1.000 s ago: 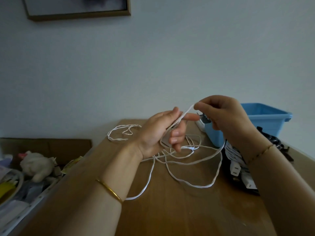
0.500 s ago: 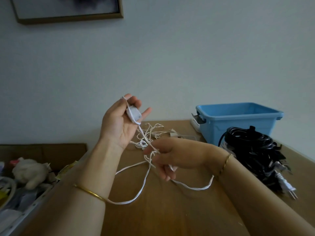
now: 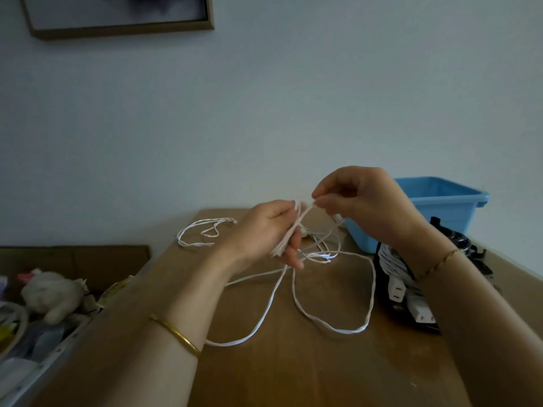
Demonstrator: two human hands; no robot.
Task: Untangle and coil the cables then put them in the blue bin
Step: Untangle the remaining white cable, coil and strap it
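Observation:
A thin white cable [image 3: 370, 292] lies in loose loops across the wooden table [image 3: 293, 365]. My left hand [image 3: 261, 233] is raised above the table with several turns of that cable wound across its palm and fingers. My right hand [image 3: 361, 201] pinches a strand of the same cable just right of the left fingertips. The blue bin [image 3: 458, 198] stands at the back right of the table, partly hidden behind my right hand. A bundle of black cables with white plugs [image 3: 399, 292] lies in front of the bin, under my right forearm.
A twisted white loop of cable [image 3: 205, 233] rests at the table's far left corner. Left of the table, a cardboard box [image 3: 73, 259] and a tray hold a white plush toy [image 3: 50, 292] and clutter. A framed picture [image 3: 117, 13] hangs on the wall.
My right hand has risen from low over the table to the left hand's fingertips, bringing a strand with it. The left hand has dropped lower and turned, with more cable across it.

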